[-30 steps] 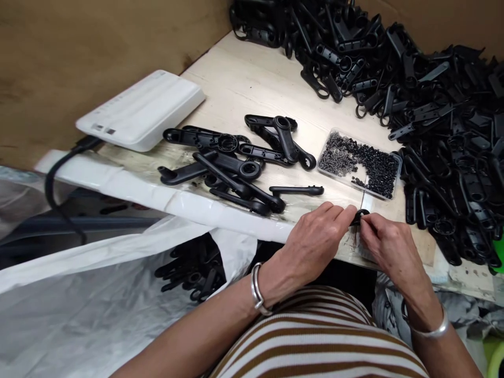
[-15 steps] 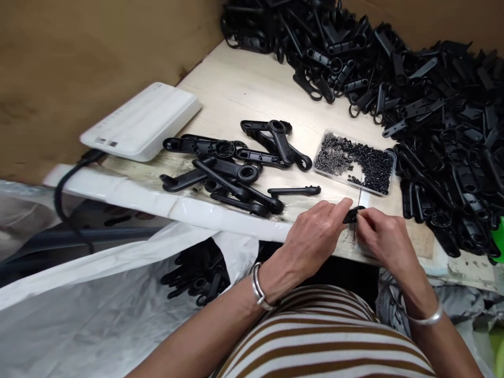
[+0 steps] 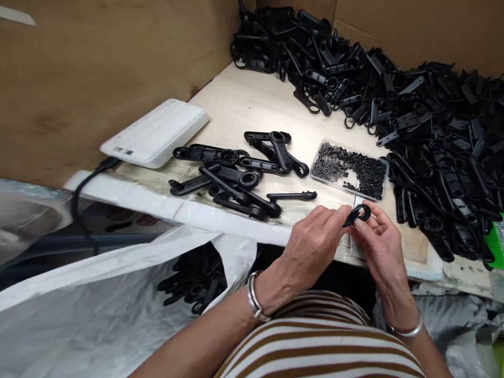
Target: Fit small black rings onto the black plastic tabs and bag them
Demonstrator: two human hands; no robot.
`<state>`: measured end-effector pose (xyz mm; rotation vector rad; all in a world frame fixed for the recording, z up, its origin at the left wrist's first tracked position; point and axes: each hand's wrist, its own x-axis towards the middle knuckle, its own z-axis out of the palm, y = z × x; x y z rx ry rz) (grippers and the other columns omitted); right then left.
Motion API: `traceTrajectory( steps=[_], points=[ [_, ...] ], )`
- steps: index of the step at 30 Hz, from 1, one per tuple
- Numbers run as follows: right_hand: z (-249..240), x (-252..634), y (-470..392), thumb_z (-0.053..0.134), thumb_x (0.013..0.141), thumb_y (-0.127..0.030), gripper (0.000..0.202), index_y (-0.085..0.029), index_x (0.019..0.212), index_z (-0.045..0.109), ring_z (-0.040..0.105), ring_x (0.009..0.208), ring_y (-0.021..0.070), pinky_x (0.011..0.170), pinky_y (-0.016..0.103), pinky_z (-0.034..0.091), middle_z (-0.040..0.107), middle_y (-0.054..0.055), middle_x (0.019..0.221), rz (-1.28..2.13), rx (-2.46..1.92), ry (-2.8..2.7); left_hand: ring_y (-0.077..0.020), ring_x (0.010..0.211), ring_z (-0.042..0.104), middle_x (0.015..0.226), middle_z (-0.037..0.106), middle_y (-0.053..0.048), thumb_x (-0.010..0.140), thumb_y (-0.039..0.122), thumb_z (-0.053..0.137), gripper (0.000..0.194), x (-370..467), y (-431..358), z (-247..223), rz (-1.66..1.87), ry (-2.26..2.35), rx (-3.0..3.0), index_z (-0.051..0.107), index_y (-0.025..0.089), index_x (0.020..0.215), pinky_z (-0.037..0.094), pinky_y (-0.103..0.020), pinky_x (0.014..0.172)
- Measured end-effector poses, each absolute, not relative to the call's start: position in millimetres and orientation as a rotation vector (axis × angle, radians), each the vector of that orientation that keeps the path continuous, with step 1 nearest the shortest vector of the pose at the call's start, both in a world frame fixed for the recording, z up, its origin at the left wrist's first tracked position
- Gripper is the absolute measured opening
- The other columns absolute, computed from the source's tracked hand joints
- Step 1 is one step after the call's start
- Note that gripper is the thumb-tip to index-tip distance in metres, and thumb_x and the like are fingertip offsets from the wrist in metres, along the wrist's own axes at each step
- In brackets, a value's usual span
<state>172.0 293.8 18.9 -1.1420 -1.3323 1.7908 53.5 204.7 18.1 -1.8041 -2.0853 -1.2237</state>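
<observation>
Both hands meet at the table's front edge around one black plastic lever with a ring end (image 3: 363,212). My left hand (image 3: 318,239) pinches its narrow part, which the fingers mostly hide. At the ring end, my right hand (image 3: 380,239) grips with the thumb in front and fingers behind. Just beyond the hands sits a clear shallow box (image 3: 328,181) with tiny metal pieces on one side and tiny black pieces on the other. A single black lever (image 3: 292,196) lies left of the box, and a loose group of similar black levers (image 3: 232,176) is farther left.
A large heap of black plastic parts (image 3: 417,113) covers the back and right of the table. At the left stands a white power bank (image 3: 157,134) with a black cable (image 3: 76,202). Below the edge hangs a white bag (image 3: 129,310) with black parts inside.
My right hand has turned and opened around the lever's ring end, which now shows more fully. The left hand keeps its grip. The whole view has shifted slightly.
</observation>
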Motion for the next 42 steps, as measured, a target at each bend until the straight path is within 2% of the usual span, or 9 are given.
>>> traceTrajectory(
  steps=[3, 7, 13, 17, 23, 28, 31, 36, 42],
  points=[
    [18, 168, 294, 0.081, 0.065, -0.03, 0.044, -0.017, 0.102, 0.063, 0.065, 0.076, 0.0146, 0.068, 0.026, 0.059, 0.068, 0.004, 0.091, 1.741, -1.155, -1.339, -0.0164, 0.072, 0.061, 0.081, 0.066, -0.004, 0.096, 0.019, 0.05, 0.012, 55, 206, 18, -1.259, -2.063, -1.779, 0.054, 0.015, 0.106, 0.052, -0.027, 0.067],
    [20, 168, 296, 0.082, 0.064, -0.026, 0.039, -0.016, 0.098, 0.066, 0.064, 0.072, 0.0125, 0.062, 0.021, 0.057, 0.068, 0.002, 0.086, 1.769, -1.148, -1.295, -0.015, 0.069, 0.062, 0.077, 0.066, -0.002, 0.094, 0.019, 0.055, 0.012, 55, 206, 17, -1.333, -2.062, -1.742, 0.055, 0.014, 0.105, 0.052, -0.025, 0.066],
    [25, 179, 305, 0.081, 0.07, -0.029, 0.041, -0.019, 0.108, 0.068, 0.069, 0.08, 0.013, 0.078, 0.025, 0.059, 0.071, 0.004, 0.099, 2.116, -1.095, -1.218, -0.0148, 0.074, 0.064, 0.082, 0.069, -0.002, 0.091, 0.016, 0.057, 0.017, 51, 205, 16, -1.393, -2.096, -1.731, 0.054, 0.015, 0.108, 0.054, -0.025, 0.07],
    [26, 184, 307, 0.08, 0.074, -0.028, 0.036, -0.018, 0.106, 0.07, 0.069, 0.084, 0.0125, 0.081, 0.023, 0.059, 0.072, 0.004, 0.1, 2.225, -1.036, -1.118, -0.0152, 0.076, 0.065, 0.084, 0.069, -0.003, 0.09, 0.013, 0.057, 0.018, 51, 205, 16, -1.392, -2.081, -1.747, 0.054, 0.015, 0.108, 0.054, -0.025, 0.071],
    [26, 182, 303, 0.083, 0.069, -0.024, 0.043, -0.018, 0.109, 0.069, 0.069, 0.079, 0.0118, 0.079, 0.022, 0.058, 0.073, 0.002, 0.092, 2.167, -1.065, -1.094, -0.015, 0.074, 0.064, 0.082, 0.068, -0.002, 0.089, 0.01, 0.056, 0.015, 53, 207, 17, -1.395, -2.041, -1.762, 0.055, 0.015, 0.103, 0.053, -0.025, 0.07],
    [25, 175, 298, 0.084, 0.067, -0.023, 0.038, -0.017, 0.102, 0.069, 0.066, 0.074, 0.0108, 0.074, 0.021, 0.058, 0.071, 0.0, 0.085, 2.08, -1.08, -1.102, -0.0165, 0.071, 0.062, 0.079, 0.067, -0.003, 0.091, 0.012, 0.053, 0.008, 57, 209, 15, -1.342, -2.062, -1.773, 0.056, 0.017, 0.097, 0.052, -0.027, 0.067],
    [26, 174, 299, 0.083, 0.068, -0.024, 0.038, -0.018, 0.102, 0.069, 0.066, 0.075, 0.0115, 0.073, 0.022, 0.057, 0.071, 0.001, 0.087, 2.059, -1.079, -1.124, -0.0161, 0.071, 0.062, 0.079, 0.067, -0.002, 0.09, 0.011, 0.054, 0.009, 57, 209, 15, -1.356, -2.064, -1.775, 0.057, 0.017, 0.096, 0.052, -0.026, 0.067],
    [26, 181, 304, 0.081, 0.072, -0.028, 0.04, -0.019, 0.109, 0.069, 0.069, 0.086, 0.0161, 0.082, 0.029, 0.058, 0.073, 0.005, 0.098, 2.164, -1.039, -1.108, -0.0153, 0.077, 0.063, 0.085, 0.068, -0.003, 0.088, 0.01, 0.058, 0.015, 54, 208, 16, -1.435, -2.076, -1.785, 0.058, 0.016, 0.102, 0.054, -0.026, 0.072],
    [20, 180, 304, 0.079, 0.076, -0.029, 0.028, -0.018, 0.101, 0.071, 0.068, 0.086, 0.0128, 0.082, 0.023, 0.057, 0.072, 0.004, 0.1, 2.165, -0.981, -1.069, -0.0152, 0.079, 0.061, 0.088, 0.065, -0.005, 0.091, 0.008, 0.051, 0.017, 53, 208, 14, -1.405, -2.065, -1.879, 0.061, 0.016, 0.102, 0.056, -0.027, 0.072]
  ],
)
